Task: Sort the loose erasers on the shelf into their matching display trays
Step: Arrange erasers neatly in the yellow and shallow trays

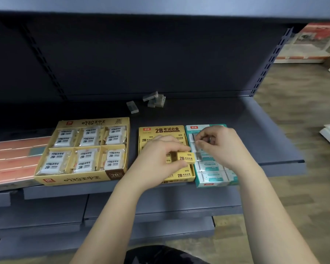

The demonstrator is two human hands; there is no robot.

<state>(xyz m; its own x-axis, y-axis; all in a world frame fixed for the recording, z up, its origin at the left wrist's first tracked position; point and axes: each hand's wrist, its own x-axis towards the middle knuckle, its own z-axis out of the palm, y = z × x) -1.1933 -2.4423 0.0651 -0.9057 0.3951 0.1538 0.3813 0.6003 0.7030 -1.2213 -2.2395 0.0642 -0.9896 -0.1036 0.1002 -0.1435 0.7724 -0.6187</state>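
Left hand pinches yellow eraser over yellow tray; right hand, at 2 o'clock, curls over teal tray, grip unclear. Loose erasers lie at 12 o'clock.

The right hand is blurred (what its fingers pinch cannot be told); the left hand covers the yellow tray's middle.

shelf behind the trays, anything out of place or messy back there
Yes: a heap of loose erasers lies jumbled at the back of the shelf, some tilted against each other, a single eraser apart to its left.
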